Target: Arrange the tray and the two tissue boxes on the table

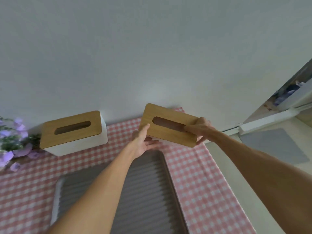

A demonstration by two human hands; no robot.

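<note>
Two white tissue boxes with wooden slotted lids are in view. The left tissue box (72, 132) stands on the pink checked tablecloth (199, 179) by the wall. Both hands hold the right tissue box (168, 125), tilted, at the table's far right corner. My left hand (143, 142) cups its near left side and underside. My right hand (199, 129) grips its right end, with a finger reaching into the slot. A grey ribbed tray (146, 186) lies flat in front of the boxes, partly hidden by my left forearm.
Purple artificial flowers (11, 146) sit at the far left, beside the left box. A white wall rises right behind the table. The table's right edge drops to a pale floor with a grey mat (276, 146).
</note>
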